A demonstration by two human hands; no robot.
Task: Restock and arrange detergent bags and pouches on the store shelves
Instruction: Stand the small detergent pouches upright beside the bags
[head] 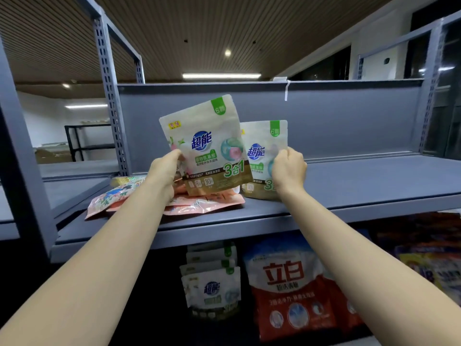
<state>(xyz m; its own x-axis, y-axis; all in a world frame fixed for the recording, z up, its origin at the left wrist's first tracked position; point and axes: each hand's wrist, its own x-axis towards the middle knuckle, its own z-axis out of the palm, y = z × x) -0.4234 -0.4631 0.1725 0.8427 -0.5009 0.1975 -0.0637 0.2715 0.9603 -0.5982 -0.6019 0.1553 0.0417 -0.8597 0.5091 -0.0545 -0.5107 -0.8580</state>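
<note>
My left hand [166, 171] grips the left edge of a white and gold detergent pouch [207, 146] with a green corner tab, held tilted above the grey upper shelf [349, 186]. My right hand [288, 171] grips the right edge of a second pouch [262, 148] of the same kind, which stands upright on the shelf just behind and to the right of the first. Several pink pouches [199, 202] lie flat on the shelf under and left of my left hand.
On the lower shelf stand a row of white pouches [212, 290], a red and white detergent bag [289, 290] and darker bags [429, 260] at the right. Grey slotted uprights [109, 96] frame the shelf; its back panel [324, 121] rises behind.
</note>
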